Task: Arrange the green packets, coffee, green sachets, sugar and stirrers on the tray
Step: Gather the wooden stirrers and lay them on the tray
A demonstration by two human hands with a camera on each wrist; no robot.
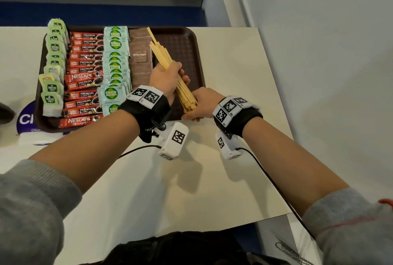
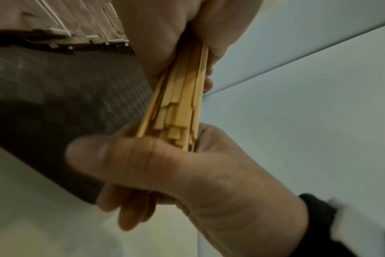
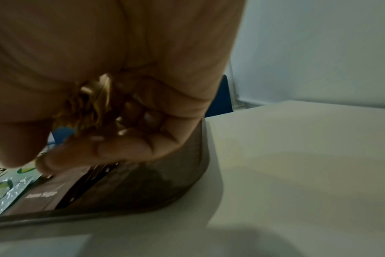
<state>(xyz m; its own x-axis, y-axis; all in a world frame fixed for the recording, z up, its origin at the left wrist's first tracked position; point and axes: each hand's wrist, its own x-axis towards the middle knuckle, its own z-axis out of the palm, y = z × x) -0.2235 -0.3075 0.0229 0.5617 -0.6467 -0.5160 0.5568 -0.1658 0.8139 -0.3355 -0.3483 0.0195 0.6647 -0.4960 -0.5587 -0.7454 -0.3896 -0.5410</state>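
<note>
Over the tray's (image 1: 197, 56) bare 3 o'clock strip, left hand (image 1: 165, 77) and right hand (image 1: 202, 103) both gripped the stirrers (image 1: 161, 54), last unplaced item; laying them flat beside the sugar (image 1: 140, 56) likely followed.

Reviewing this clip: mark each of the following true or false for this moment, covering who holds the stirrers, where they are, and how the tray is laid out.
1. Both hands grip the bundle of stirrers. True: the left hand holds its middle, the right hand its near end.
2. The stirrers lie flat on the tray. False: they are held, tilted, above its bare right part.
3. The brown sugar sachets sit directly right of the Coco sachets. True.
4. The coffee sticks lie on the table beside the tray. False: they lie on the tray, in a column.
5. The green packets form the tray's rightmost column. False: the leftmost.
</note>
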